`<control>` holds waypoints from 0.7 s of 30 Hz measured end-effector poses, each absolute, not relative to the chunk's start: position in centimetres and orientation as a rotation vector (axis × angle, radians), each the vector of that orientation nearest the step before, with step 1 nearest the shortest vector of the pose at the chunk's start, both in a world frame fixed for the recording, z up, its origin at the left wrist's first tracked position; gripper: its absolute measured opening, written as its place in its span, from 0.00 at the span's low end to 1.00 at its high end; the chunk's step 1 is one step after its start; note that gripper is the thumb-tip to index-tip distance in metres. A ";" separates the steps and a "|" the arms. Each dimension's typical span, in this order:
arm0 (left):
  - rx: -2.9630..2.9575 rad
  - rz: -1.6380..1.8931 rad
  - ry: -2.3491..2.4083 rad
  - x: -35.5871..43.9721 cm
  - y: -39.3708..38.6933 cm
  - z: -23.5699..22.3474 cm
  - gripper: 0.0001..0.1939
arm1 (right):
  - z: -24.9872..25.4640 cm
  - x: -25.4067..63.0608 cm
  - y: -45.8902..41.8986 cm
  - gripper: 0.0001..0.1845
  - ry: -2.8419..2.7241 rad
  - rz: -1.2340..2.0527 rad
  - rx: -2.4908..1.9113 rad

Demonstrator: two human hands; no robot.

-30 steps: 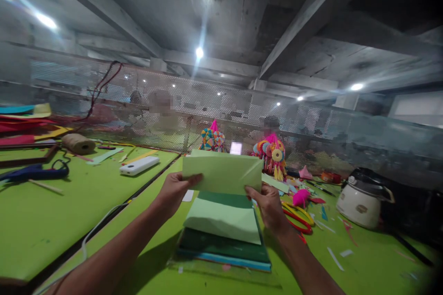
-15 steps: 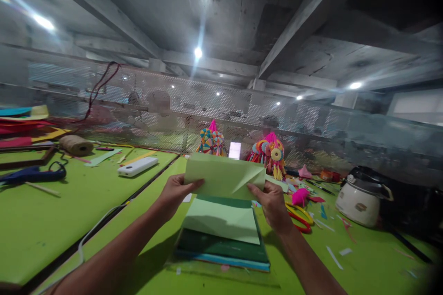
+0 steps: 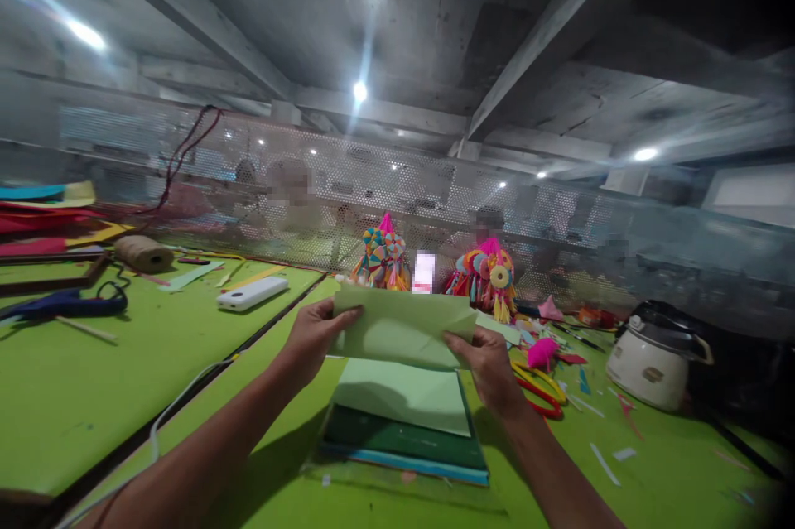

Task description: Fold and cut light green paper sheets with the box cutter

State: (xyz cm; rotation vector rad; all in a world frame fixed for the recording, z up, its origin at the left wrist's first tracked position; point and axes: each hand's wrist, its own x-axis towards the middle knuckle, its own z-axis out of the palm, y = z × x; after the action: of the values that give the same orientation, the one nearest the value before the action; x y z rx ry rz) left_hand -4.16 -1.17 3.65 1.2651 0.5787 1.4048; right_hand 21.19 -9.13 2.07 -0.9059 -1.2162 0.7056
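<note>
I hold a folded light green paper sheet (image 3: 403, 329) up over the table with both hands. My left hand (image 3: 314, 336) pinches its left edge, thumb on the front. My right hand (image 3: 488, 363) pinches its lower right edge. Below the sheet lies a stack of paper (image 3: 407, 430): a light green sheet on top, dark green beneath, a blue sheet at the bottom.
Red and yellow scissors (image 3: 537, 388) lie right of the stack among paper scraps. A white rice cooker (image 3: 655, 359) stands at the right. Colourful paper ornaments (image 3: 490, 272) stand at the back. A white power bank (image 3: 252, 293), a twine spool (image 3: 142, 252) and a cable (image 3: 180, 396) sit at left.
The held sheet has come down and been folded narrower, with its right corner creased; my right hand shifted along its lower right edge.
</note>
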 end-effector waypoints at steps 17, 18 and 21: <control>1.223 1.486 0.603 -3.3 -1.5 3.4 0.19 | 1.8 20.4 -8.9 0.21 -1.151 0.693 -0.884; 1.218 1.486 0.604 -3.3 -1.4 3.4 0.19 | 1.8 20.4 -8.9 0.21 -1.151 0.691 -0.878; 1.217 1.493 0.616 -3.2 -1.5 3.4 0.20 | 2.0 20.2 -9.0 0.21 -1.162 0.658 -0.857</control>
State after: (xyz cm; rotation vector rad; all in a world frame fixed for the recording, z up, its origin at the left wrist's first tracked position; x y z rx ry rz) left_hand -3.21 -1.55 3.43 1.2165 0.6165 1.4934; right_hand 20.23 -9.03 1.96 -0.8570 -1.1615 0.6585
